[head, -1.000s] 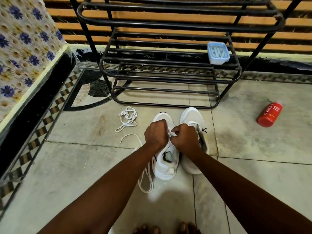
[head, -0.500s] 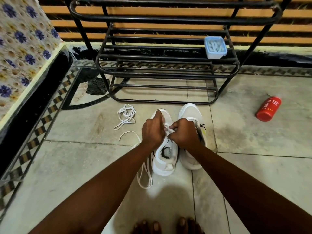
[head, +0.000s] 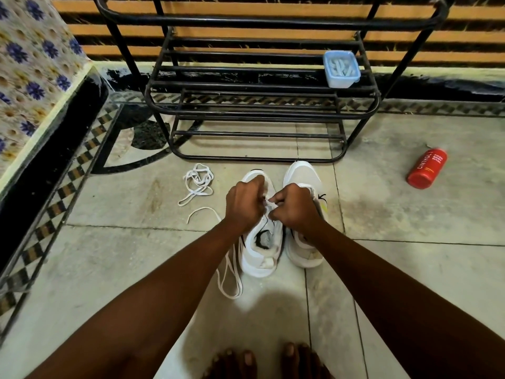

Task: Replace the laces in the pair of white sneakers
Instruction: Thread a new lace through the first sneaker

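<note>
Two white sneakers stand side by side on the tiled floor, toes toward the rack: the left sneaker (head: 261,250) and the right sneaker (head: 300,176). My left hand (head: 244,205) and my right hand (head: 293,207) meet over the left sneaker's eyelets, each with fingers curled, pinching a white lace (head: 269,205) between them. The lace's free length (head: 231,280) trails off the shoe's left side onto the floor. A second loose white lace (head: 196,184) lies bunched to the left. The eyelets are hidden under my hands.
A black metal shoe rack (head: 259,116) stands just beyond the sneakers, with a small blue lidded box (head: 341,68) on a shelf. A red bottle (head: 426,168) lies on the floor at right. A raised ledge (head: 49,138) runs along the left. My bare toes (head: 262,362) show at the bottom.
My hands have stayed on the left sneaker's lace, shifting slightly; the left hand's fingers have curled back down from the toe end. The camera has tilted a little.
</note>
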